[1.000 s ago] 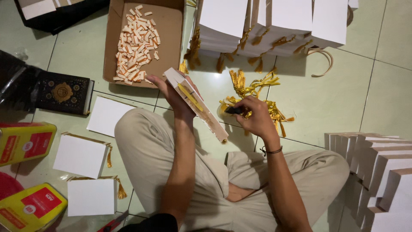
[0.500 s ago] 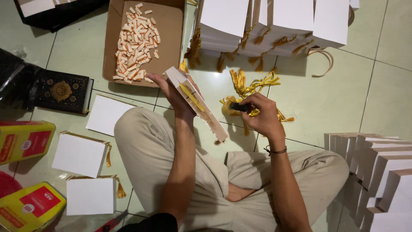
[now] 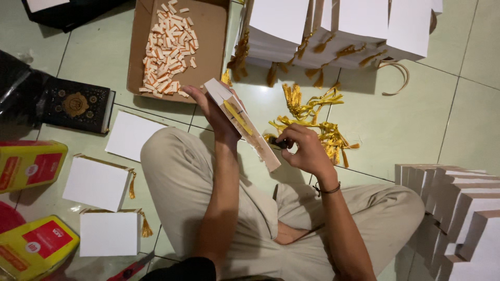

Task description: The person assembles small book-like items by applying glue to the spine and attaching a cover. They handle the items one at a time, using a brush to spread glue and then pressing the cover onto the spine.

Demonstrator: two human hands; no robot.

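Note:
My left hand [image 3: 216, 112] grips a white book [image 3: 245, 122] held on edge above my knee, with a gold ribbon running down its spine side. My right hand [image 3: 302, 148] is right beside the book's lower end, fingers pinched on a small dark object and the end of a gold tassel. A loose heap of gold tassels [image 3: 317, 119] lies on the tiled floor just beyond my right hand. I sit cross-legged in beige trousers.
An open cardboard box [image 3: 213, 36] holds several small orange-and-white strips. Stacks of white books [image 3: 333, 23] with tassels stand behind; more white books [image 3: 96, 182] lie at left and are stacked at right [image 3: 458, 208]. A dark ornate book [image 3: 75, 104] and yellow-red packages [image 3: 31, 164] lie left.
My right hand has shifted slightly left toward the book's lower end, still pinching the tassel. The left hand and book have barely moved.

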